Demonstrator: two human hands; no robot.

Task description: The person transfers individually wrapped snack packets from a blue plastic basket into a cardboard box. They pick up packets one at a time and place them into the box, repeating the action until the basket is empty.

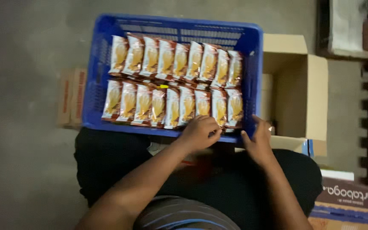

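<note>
— Where are the hands?

— Both at the near rim of the blue crate (91, 85). The left hand (199, 132) is curled over the rim, its grip closed on the near-row packets (171, 106) — fingers touching one or two towards the right end. The right hand (258, 142) rests loose on the crate's near right corner, holding nothing.

— And the packets?

— Two rows, standing on edge, long axes pointing away from the person. The left hand is nearer. An open cardboard box (307, 98) sits just right.
</note>
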